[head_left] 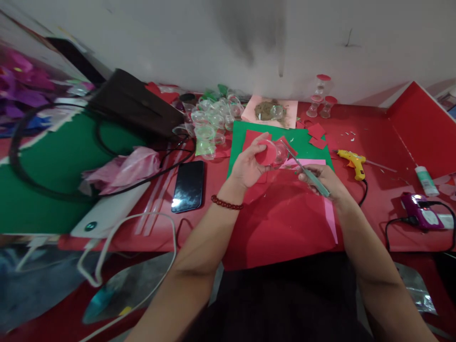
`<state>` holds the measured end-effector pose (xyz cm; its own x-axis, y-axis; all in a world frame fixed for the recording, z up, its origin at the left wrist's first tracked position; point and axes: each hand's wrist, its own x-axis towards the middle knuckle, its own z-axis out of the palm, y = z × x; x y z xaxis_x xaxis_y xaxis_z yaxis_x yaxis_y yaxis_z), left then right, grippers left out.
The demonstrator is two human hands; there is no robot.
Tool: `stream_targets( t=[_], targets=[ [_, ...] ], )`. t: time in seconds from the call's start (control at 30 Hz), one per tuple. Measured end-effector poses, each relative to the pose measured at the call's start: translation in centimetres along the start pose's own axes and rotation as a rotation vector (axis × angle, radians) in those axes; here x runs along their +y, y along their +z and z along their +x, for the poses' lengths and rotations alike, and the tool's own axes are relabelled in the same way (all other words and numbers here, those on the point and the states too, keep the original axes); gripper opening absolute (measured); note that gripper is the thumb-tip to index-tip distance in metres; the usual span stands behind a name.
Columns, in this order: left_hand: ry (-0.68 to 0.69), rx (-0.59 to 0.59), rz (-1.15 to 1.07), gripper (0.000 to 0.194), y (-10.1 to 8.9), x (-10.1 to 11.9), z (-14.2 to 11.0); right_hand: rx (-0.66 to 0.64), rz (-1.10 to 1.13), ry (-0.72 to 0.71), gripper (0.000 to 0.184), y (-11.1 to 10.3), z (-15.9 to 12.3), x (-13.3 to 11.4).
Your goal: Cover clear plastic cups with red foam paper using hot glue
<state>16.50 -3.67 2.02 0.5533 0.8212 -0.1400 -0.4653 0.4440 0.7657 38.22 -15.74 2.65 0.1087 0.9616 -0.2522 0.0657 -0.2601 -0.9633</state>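
Observation:
My left hand [249,164] is closed around a clear plastic hourglass-shaped piece [281,153], tilted on its side. A round red paper disc [266,152] covers the end nearest my palm. My right hand [322,180] grips a green-handled craft knife [315,180], its thin metal blade pointing up and left. The blade's tip meets the far end of the hourglass piece, by a bit of red paper there; whether it cuts in I cannot tell. Below both hands lie red paper [285,223] and a green sheet [245,127].
Clear plastic cups [213,116] are heaped behind my left hand, beside brown sand on pink paper [249,111]. Several red-capped hourglasses [328,107] stand at the back right. A yellow glue gun [356,162], a glue bottle [426,180] and a purple corded device [422,211] lie right; a phone [188,185] lies left.

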Motion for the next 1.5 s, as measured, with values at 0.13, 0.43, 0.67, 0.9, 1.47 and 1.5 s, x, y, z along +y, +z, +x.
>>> stream_targets(
  t=[0.13, 0.43, 0.67, 0.9, 1.47, 1.5],
  targets=[
    [0.046, 0.039, -0.021, 0.038, 0.2, -0.6, 0.4, 0.037, -0.01, -0.006, 0.056, 0.2, 0.0, 0.1],
    [0.042, 0.049, -0.057, 0.016, 0.8, -0.3, -0.1, 0.001, -0.035, -0.068, 0.05, 0.3, -0.2, -0.2],
    [0.07, 0.046, -0.086, 0.021, 0.9, -0.5, -0.1, -0.046, -0.026, -0.081, 0.052, -0.1, -0.2, 0.1],
    [0.084, 0.074, -0.078, 0.015, 0.9, -0.7, 0.3, -0.009, -0.097, -0.087, 0.057, 0.0, 0.1, -0.1],
    [0.164, 0.374, -0.209, 0.011, -0.9, 0.7, 1.6, 0.278, 0.231, -0.217, 0.073, -0.1, 0.4, -0.1],
    [0.143, 0.356, -0.204, 0.011, -0.9, 0.5, 1.6, 0.257, 0.283, -0.225, 0.072, -0.2, 0.4, -0.2]
  ],
)
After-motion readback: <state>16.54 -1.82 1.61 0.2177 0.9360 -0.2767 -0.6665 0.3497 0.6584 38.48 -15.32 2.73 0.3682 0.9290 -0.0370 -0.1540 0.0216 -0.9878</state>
